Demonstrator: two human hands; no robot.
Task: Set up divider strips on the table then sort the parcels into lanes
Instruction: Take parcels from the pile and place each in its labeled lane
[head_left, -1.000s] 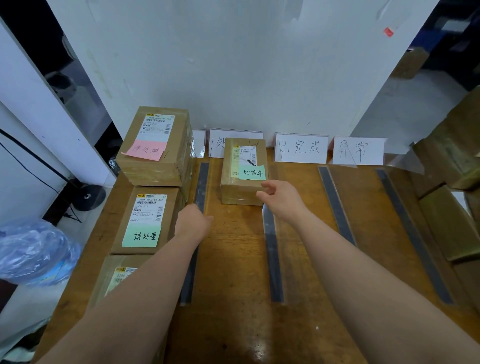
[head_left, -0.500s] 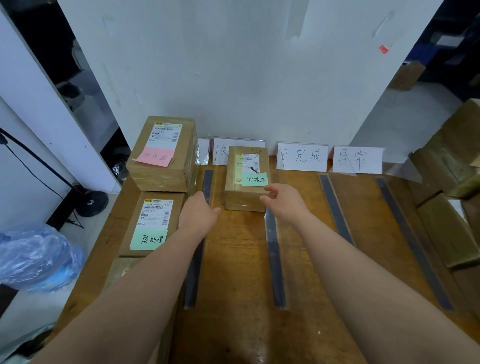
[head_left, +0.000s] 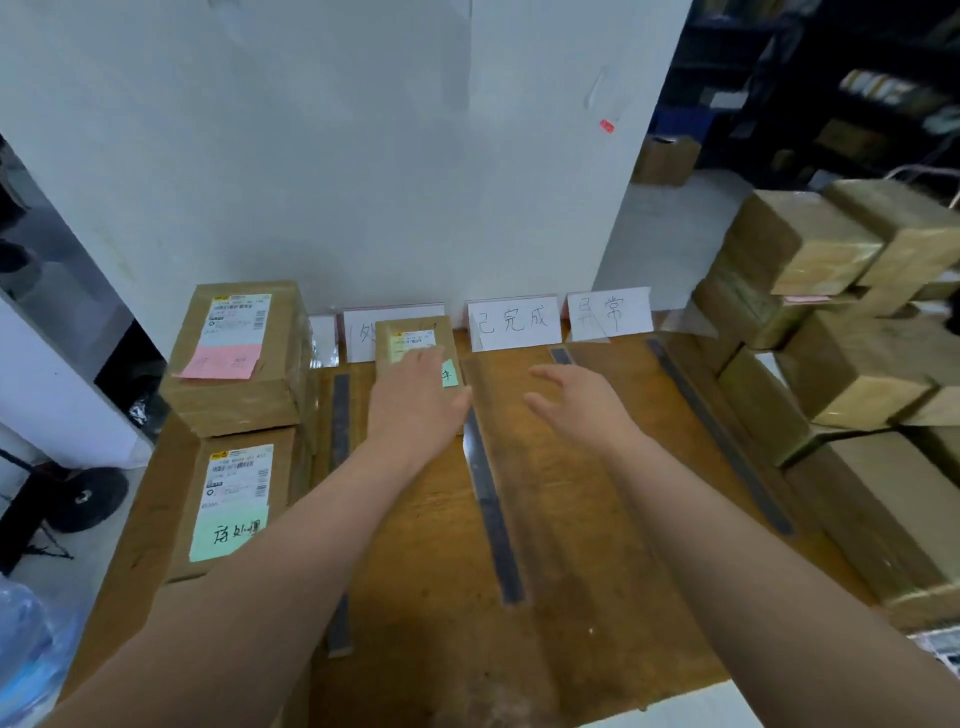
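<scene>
Both hands reach forward over the wooden table (head_left: 597, 597). Left hand (head_left: 415, 405) lies palm-down with fingers spread on the small parcel (head_left: 410, 338) in the second lane, covering most of its top; whether it grips the box cannot be told. Right hand (head_left: 576, 405) hovers open, fingers loosely apart, above the third lane, touching nothing.

Four dark divider strips run front to back: the first strip (head_left: 340, 415) beside the left-lane boxes, the second strip (head_left: 493, 519) between the hands, a third (head_left: 561, 356) mostly hidden behind the right hand, a fourth (head_left: 717, 436) near the right edge.

Three parcels are sorted: the small one, which bears a white shipping label and a green note; a tall parcel with a pink note (head_left: 239, 358); and a flat parcel with a green note (head_left: 234, 509). Four white lane cards (head_left: 511, 322) stand against the wall. Unsorted brown boxes (head_left: 852, 358) pile up on the right.
</scene>
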